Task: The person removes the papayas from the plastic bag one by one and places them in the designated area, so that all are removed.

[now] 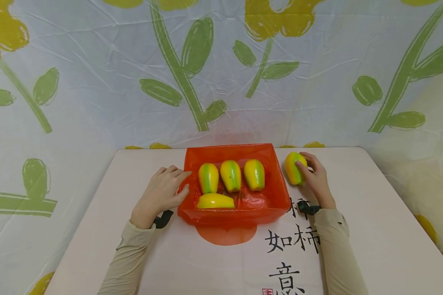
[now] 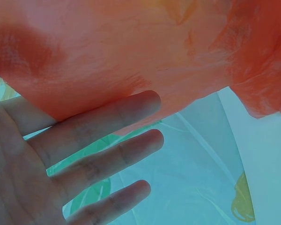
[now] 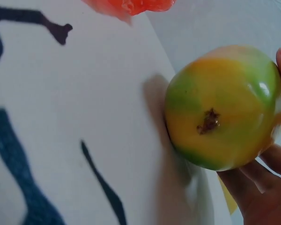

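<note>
A glossy yellow-and-green papaya (image 1: 294, 168) is in my right hand (image 1: 315, 177), at the right of a red plastic bag (image 1: 234, 215) that stands like an open box. The thumb lies across the fruit and the fingers are behind it; its dark end mark faces the right wrist camera, close over the table. My left hand (image 1: 164, 191) is at the bag's left side, its fingers (image 2: 126, 150) extended and spread along the red plastic (image 2: 131, 51). Inside the bag, three papayas (image 1: 230, 176) stand in a row, and another papaya (image 1: 215, 201) lies sideways in front of them.
The pale tabletop (image 1: 192, 266) carries black brush characters (image 1: 285, 239) and an orange-red printed shape (image 1: 227, 234) in front of the bag. Behind the table's far edge hangs a white sheet (image 1: 114, 82) with printed flowers and leaves.
</note>
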Motion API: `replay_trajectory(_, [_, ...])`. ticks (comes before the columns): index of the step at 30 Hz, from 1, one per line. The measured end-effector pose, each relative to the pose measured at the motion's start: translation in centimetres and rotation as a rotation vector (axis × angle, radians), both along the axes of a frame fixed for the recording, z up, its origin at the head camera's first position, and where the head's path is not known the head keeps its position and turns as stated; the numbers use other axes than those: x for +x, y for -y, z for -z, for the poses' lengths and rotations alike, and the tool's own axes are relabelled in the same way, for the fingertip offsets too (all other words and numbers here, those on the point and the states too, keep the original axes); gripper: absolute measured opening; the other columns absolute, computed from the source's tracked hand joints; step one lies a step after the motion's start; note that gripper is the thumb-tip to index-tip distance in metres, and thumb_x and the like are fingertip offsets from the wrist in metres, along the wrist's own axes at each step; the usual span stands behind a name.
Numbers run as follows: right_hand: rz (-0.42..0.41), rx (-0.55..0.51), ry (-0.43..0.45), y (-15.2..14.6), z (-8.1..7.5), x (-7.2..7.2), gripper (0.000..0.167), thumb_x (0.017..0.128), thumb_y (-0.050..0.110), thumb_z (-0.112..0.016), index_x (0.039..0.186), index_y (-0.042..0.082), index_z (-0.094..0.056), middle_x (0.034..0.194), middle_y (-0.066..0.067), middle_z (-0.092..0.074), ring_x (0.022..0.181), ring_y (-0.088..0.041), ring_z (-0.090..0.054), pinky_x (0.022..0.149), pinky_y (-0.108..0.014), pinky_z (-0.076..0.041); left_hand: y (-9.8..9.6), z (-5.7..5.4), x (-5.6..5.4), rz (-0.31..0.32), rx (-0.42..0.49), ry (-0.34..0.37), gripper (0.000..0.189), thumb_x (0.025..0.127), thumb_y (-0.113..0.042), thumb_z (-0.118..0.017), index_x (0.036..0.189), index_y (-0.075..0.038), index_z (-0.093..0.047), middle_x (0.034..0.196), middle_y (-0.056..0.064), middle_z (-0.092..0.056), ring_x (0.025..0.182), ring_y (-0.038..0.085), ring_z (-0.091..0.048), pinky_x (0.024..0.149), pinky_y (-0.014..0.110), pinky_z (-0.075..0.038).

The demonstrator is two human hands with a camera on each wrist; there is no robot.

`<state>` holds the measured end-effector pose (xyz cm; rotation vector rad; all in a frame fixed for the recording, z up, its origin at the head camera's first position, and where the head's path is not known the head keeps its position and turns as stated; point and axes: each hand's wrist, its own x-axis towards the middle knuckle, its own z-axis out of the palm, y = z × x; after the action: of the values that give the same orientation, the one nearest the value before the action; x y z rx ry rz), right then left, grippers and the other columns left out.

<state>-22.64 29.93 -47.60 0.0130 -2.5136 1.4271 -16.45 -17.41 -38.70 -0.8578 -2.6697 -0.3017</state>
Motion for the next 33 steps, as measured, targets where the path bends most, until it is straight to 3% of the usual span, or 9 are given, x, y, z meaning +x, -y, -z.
replay_trajectory(8, [-0.080,0.037,0.042,-0.5,-0.2,0.1,0.057,0.102,0.037,-0.051,0.150,0.009,-0.041,0.147,-0.020,-0.044,0.125,-0.041,-0.047,0.102,-0.059,-0.040,-0.1,-0.3,0.1,-0.001,0.006,0.014,0.038,0.087,-0.022,-0.057,0.116,-0.003,-0.072,0.103,0.010,-0.072,0.098,0.027,-0.059,0.087,0.045,-0.047])
replay_trajectory(15, [-0.172,0.040,0.163,-0.9,-0.9,0.4,0.066,0.102,0.035,-0.053,0.158,0.013,-0.026,0.157,-0.023,-0.029,0.133,-0.050,-0.036,0.102,-0.067,-0.035,0.0,-0.2,0.1,-0.005,-0.005,0.016,0.038,0.087,-0.022,-0.057,0.116,-0.003,-0.071,0.103,0.010,-0.072,0.099,0.027,-0.059,0.087,0.046,-0.047])
replay_trajectory(23, [-0.292,0.028,0.253,-1.3,-1.1,0.7,0.108,0.081,0.017,-0.078,0.161,0.019,-0.006,0.158,-0.024,-0.022,0.134,-0.047,-0.032,0.109,-0.066,-0.026,0.0,-0.1,0.1,-0.001,-0.007,0.004,0.038,0.087,-0.023,-0.056,0.116,-0.003,-0.072,0.103,0.010,-0.072,0.098,0.027,-0.060,0.087,0.045,-0.047])
replay_trajectory(33, [-0.301,-0.002,0.234,-1.4,-1.0,0.9,0.116,0.073,0.002,-0.076,0.161,0.021,-0.002,0.161,-0.021,-0.016,0.135,-0.048,-0.028,0.111,-0.068,-0.020,-0.1,-0.1,0.1,-0.001,-0.011,0.011,0.038,0.087,-0.024,-0.057,0.116,-0.004,-0.072,0.103,0.009,-0.072,0.098,0.027,-0.059,0.087,0.045,-0.047])
